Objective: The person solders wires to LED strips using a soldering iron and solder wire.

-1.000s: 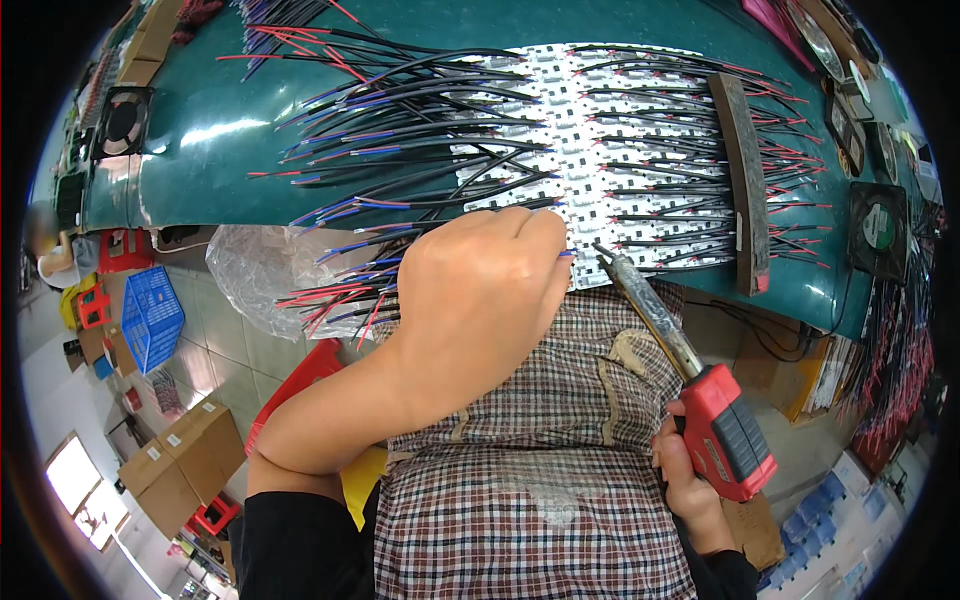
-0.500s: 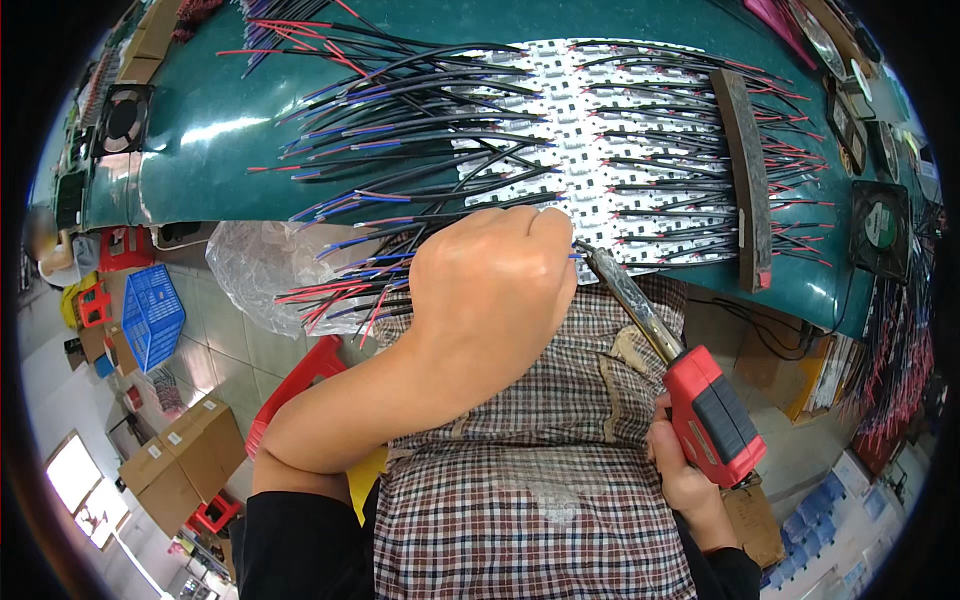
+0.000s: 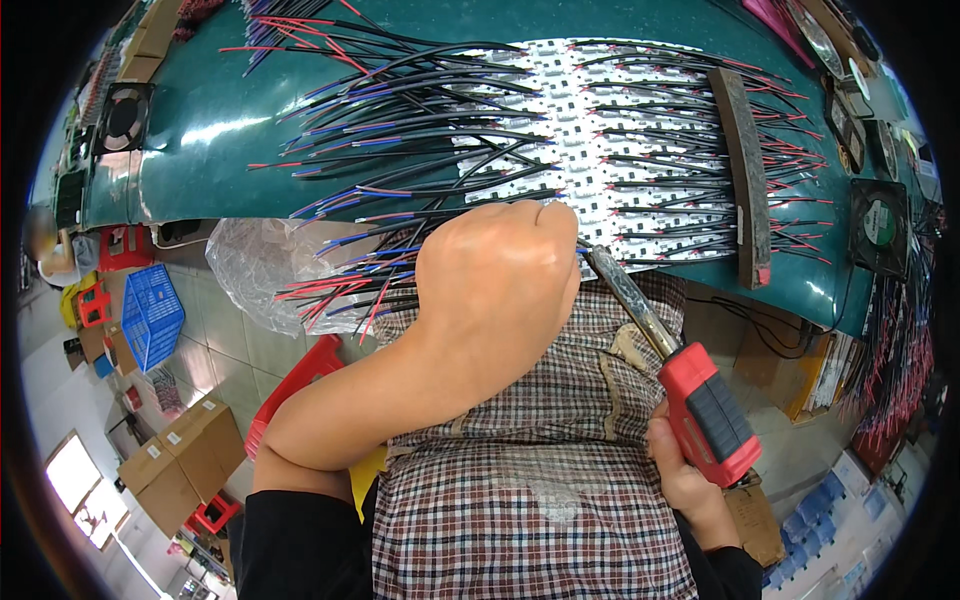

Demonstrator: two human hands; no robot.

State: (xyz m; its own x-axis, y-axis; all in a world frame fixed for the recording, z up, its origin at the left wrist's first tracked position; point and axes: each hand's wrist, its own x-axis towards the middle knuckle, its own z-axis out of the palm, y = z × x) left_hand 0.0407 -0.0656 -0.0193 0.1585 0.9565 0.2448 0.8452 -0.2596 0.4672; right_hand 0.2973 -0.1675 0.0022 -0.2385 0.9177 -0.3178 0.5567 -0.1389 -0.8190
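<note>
Fan label right of the boards: illegible. Right hand clamps the iron; left hand hides its fingertips, grip unclear.

My left hand, fingertips hidden beneath its back; my right hand, fingers partly hidden behind the soldering iron, whose tip contact is too small to tell; upper-left wires, cut off above

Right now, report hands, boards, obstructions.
Right hand grips soldering iron, tip beside left hand. White boards, wired both sides, on green table. Left hand partly hides near edge.
</note>
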